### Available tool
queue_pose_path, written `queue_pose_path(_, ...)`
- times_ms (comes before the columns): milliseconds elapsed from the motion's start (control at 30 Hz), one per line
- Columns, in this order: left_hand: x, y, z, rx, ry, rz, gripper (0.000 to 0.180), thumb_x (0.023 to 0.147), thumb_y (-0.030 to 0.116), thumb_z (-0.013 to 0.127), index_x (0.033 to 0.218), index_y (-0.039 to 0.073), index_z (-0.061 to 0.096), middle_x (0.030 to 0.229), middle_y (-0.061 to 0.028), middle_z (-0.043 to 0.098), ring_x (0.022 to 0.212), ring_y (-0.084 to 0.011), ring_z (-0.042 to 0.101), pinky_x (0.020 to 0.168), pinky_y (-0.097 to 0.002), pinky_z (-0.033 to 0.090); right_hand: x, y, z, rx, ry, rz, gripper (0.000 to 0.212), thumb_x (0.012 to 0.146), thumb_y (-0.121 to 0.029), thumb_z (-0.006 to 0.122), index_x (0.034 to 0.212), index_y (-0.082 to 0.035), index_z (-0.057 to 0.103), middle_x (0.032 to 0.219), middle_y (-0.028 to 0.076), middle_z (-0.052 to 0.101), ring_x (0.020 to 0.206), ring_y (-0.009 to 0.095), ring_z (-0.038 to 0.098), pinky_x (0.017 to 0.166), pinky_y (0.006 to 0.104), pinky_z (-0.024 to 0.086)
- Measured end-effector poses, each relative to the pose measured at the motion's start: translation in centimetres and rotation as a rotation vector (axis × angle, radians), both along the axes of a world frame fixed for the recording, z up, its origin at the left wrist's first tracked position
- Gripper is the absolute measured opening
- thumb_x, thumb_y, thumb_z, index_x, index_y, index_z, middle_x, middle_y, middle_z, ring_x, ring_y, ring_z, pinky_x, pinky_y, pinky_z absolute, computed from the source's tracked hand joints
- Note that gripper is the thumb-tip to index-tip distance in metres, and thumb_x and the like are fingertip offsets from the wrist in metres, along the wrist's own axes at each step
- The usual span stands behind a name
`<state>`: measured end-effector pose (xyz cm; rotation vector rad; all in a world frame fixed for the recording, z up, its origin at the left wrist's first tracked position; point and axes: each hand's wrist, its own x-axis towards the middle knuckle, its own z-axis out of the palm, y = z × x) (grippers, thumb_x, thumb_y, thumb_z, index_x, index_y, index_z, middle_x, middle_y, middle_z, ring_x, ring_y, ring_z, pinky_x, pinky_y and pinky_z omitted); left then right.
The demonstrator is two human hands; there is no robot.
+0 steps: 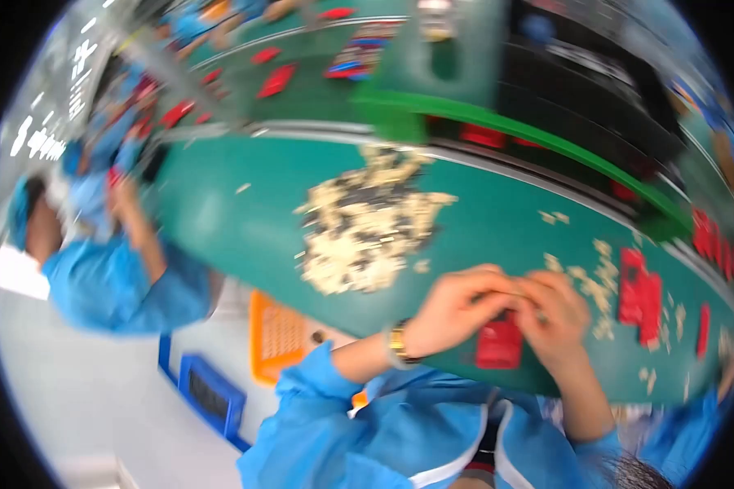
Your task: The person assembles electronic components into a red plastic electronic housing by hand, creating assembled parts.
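Observation:
My left hand (461, 306) and my right hand (556, 316) meet over the near part of the green table, fingertips pinched together. Whatever lies between the fingertips is too small and blurred to name. Just below them a red plastic piece (499, 344) lies flat at the table's near edge, partly covered by my fingers. A big heap of small cream and dark grey pieces (363, 228) spreads beyond my left hand. Several loose cream pieces (599, 277) are scattered to the right of my right hand.
More red parts (640, 297) lie at the right. A green-edged shelf (530, 126) runs along the table's far side. At the left a person in a blue smock (126, 281) works. An orange basket (276, 338) and a blue frame (212, 395) stand below the near edge.

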<state>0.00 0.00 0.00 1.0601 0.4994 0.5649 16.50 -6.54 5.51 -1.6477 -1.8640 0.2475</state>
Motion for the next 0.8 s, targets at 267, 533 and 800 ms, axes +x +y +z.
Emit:
queue_pose_path(267, -2.2, 7.3, -2.8, 1.847, -0.241, 0.279, 0.011, 0.076, 0.006, 0.067, 0.086, 0.001, 0.066, 0.1, -0.0122, 0.063, 0.094, -0.0294, 0.06, 0.08, -0.0398, 0.05, 0.7, 5.7, -9.8, -0.109, 0.773, -0.081, 0.006, 0.086, 0.005, 0.058, 0.083, 0.001, 0.062, 0.08, 0.005, 0.06, 0.063, 0.01, 0.056, 0.054, 0.0217, 0.043)
queue_pose_path(533, -0.7, 9.5, -2.9, 1.702, -0.068, 0.248, 0.021, 0.072, 0.012, 0.068, 0.088, -0.001, 0.065, 0.09, -0.0141, 0.063, 0.087, -0.0271, 0.061, 0.077, -0.0386, 0.052, 0.3, 5.4, -6.7, 0.013, 0.552, -0.028, 0.023, 0.07, 0.004, 0.072, 0.083, -0.005, 0.055, 0.082, 0.003, 0.057, 0.069, 0.014, 0.055, 0.057, 0.0261, 0.043)
queue_pose_path(800, -0.6, 8.9, -3.0, 1.808, -0.091, 0.331, 0.018, 0.069, 0.011, 0.066, 0.082, -0.001, 0.064, 0.087, -0.0149, 0.064, 0.079, -0.0277, 0.061, 0.07, -0.0386, 0.052, 0.3, 6.0, -6.4, 0.072, 0.254, 0.138, 0.028, 0.063, -0.001, 0.078, 0.079, -0.005, 0.055, 0.084, 0.008, 0.058, 0.07, 0.024, 0.058, 0.056, 0.0323, 0.045)
